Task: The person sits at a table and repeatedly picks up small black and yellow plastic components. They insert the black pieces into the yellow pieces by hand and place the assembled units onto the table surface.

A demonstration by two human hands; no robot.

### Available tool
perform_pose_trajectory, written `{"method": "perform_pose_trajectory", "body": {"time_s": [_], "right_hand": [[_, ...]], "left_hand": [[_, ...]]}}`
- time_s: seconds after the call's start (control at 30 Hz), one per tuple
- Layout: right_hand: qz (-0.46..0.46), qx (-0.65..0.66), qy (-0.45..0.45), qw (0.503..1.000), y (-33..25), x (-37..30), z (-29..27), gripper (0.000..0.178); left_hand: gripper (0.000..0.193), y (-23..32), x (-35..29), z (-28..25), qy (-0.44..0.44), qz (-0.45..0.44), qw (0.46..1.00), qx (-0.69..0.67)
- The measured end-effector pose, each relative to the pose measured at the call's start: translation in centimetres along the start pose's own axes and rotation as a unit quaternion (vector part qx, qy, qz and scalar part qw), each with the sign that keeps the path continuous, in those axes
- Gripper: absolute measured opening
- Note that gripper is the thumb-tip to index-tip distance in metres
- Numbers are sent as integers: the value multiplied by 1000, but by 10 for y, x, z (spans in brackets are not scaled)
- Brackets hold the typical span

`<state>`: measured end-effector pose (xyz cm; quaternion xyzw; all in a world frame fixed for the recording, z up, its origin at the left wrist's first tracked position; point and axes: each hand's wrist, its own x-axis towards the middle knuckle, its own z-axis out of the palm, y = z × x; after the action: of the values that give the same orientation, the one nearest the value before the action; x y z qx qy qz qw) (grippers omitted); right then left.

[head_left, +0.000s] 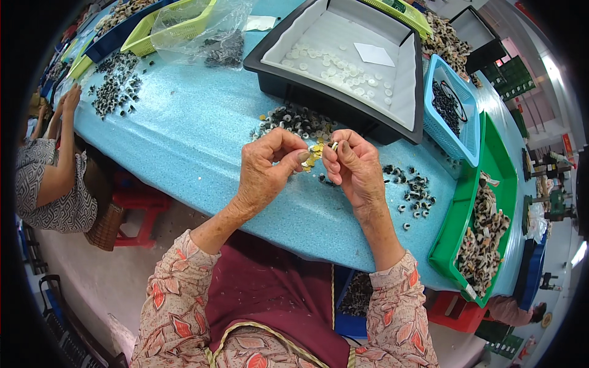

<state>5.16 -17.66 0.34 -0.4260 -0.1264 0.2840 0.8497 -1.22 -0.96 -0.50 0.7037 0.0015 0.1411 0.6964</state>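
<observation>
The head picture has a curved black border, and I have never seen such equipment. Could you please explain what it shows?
This is one view, looking down from a wide fisheye camera on a person's head, so straight edges bend. There is no machine holding things: you see the wearer's bare left hand and right hand. The right pinches a small piece; whether the left holds anything is unclear. Below and between them, yellow discs lie on the speckled blue table. Beyond are small black-and-white pieces and a black tray containing whitish discs. To the right is a green tray.
</observation>
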Motion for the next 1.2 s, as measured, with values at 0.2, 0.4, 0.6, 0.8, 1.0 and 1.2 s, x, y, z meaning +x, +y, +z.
{"method": "perform_pose_trajectory", "body": {"time_s": [0.2,0.4,0.6,0.8,1.0,1.2], "right_hand": [[7,-58,17,998,-3,2,-7,25],[10,4,-29,1000,1,5,-10,32],[-5,-1,-41,999,2,6,-14,37],[-15,-90,-21,996,-1,1,-2,38],[-22,-312,-8,950,-2,-5,14,47],[-29,-345,-7,938,0,-4,11,49]], "left_hand": [[5,2,-1,1,-18,39,998,34],[5,0,0,1,-3,23,999,28],[6,3,0,1,-12,26,999,41],[14,4,-1,-1,34,166,977,133],[28,2,4,5,42,260,936,235],[22,-5,0,6,29,250,943,218]]}}
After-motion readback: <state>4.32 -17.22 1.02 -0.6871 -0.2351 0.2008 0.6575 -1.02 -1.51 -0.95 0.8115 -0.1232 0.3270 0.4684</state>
